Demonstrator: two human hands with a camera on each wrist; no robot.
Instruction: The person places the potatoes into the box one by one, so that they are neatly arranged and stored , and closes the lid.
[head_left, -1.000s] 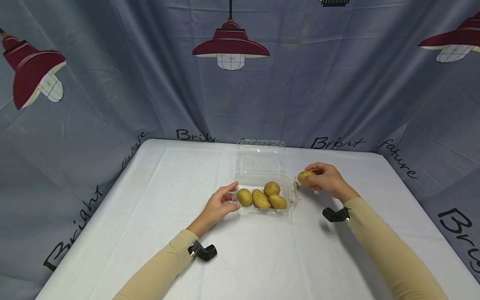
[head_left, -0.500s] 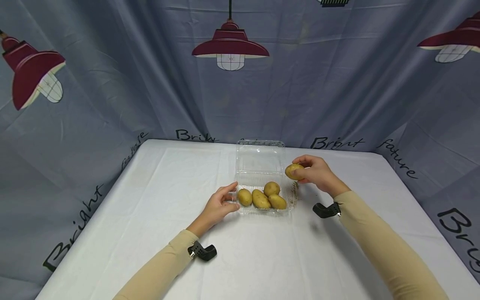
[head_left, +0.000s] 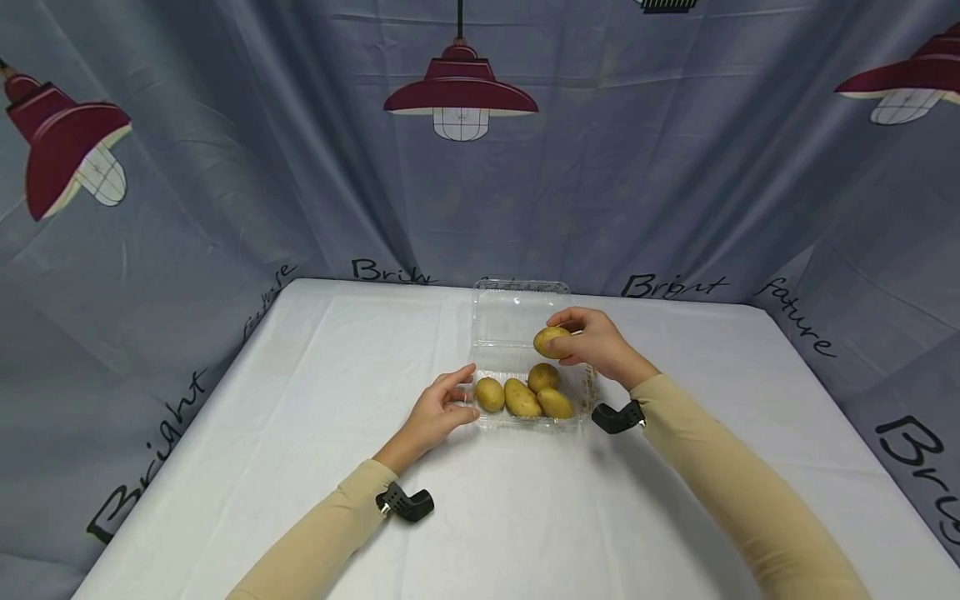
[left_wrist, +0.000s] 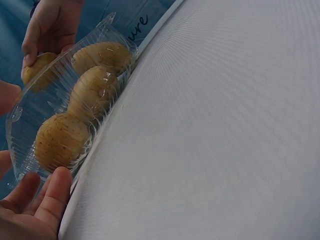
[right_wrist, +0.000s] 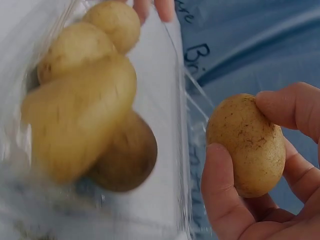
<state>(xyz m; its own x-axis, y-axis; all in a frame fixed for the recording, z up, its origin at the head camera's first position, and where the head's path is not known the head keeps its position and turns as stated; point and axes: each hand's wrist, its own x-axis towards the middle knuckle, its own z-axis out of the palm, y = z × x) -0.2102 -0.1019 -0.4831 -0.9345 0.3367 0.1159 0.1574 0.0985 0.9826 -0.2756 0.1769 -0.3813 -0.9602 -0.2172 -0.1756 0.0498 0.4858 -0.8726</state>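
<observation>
An open clear plastic clamshell box (head_left: 495, 421) holds several yellow potatoes (head_left: 522, 398). My right hand (head_left: 596, 342) pinches another potato (head_left: 552, 342) between thumb and fingers, over the rear part of the box. In the right wrist view this held potato (right_wrist: 247, 145) shows brown scuffs on its skin. My left hand (head_left: 435, 408) rests at the box's left side, fingers spread and touching its wall. Through the clear wall, the left wrist view shows potatoes (left_wrist: 62, 141) close to the left fingertips (left_wrist: 59, 185).
The box's lid (head_left: 517, 321) stands tipped back behind it. Brown crumbs (head_left: 591, 383) lie by its right edge. A white cloth (head_left: 360, 350) covers the table, and blue-grey curtains (head_left: 300, 167) with printed lamps and writing surround it.
The right hand has carried its potato leftward, from right of the box to above its rear part. The left hand and the potatoes in the box have stayed put.
</observation>
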